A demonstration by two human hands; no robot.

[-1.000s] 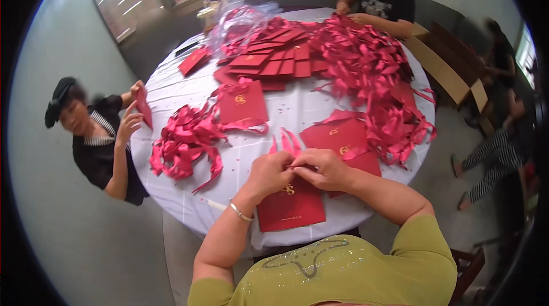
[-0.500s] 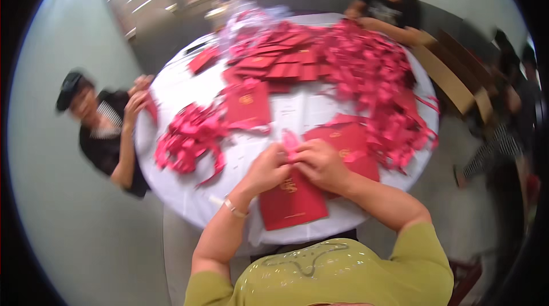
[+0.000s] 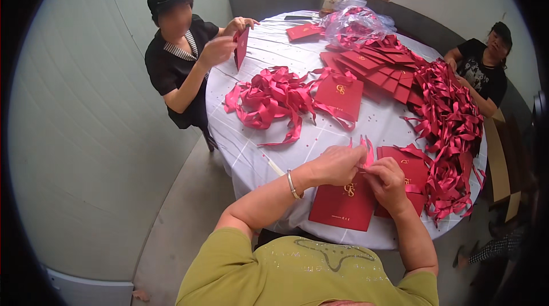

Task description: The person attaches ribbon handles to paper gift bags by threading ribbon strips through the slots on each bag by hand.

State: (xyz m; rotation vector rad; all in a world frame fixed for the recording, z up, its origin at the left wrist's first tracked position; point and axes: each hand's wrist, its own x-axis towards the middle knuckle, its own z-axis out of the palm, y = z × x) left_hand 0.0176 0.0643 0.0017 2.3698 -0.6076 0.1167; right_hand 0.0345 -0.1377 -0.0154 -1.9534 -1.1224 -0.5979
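Fingertips of the left hand (image 3: 337,166) and right hand (image 3: 390,183) nearly meet, each set pinched closed on a pink ribbon (image 3: 367,147) at the top edge of a red bag (image 3: 337,210); which strand each hand grips is too small to tell. The bag lies flat on the white-covered round table (image 3: 246,146), close to its near edge, its gold emblem face up just below the hands. A silver bracelet (image 3: 293,183) circles the left wrist, and a pale strip (image 3: 276,167) lies beside that forearm. Just right of the bag, partly behind the right hand, rest more red bags (image 3: 420,166). Beyond the hands sits a single bag with ribbon handles (image 3: 338,100), touching a loose tangle of ribbon (image 3: 269,100) to its left. A long heap of ribbons (image 3: 452,128) runs down the table's right side, next to a fanned pile of red bags (image 3: 372,66) and a clear plastic bag (image 3: 357,26). At left, a co-worker in a dark cap (image 3: 183,71) holds a red bag upright (image 3: 241,50); at right, another co-worker (image 3: 483,74) sits behind the heap
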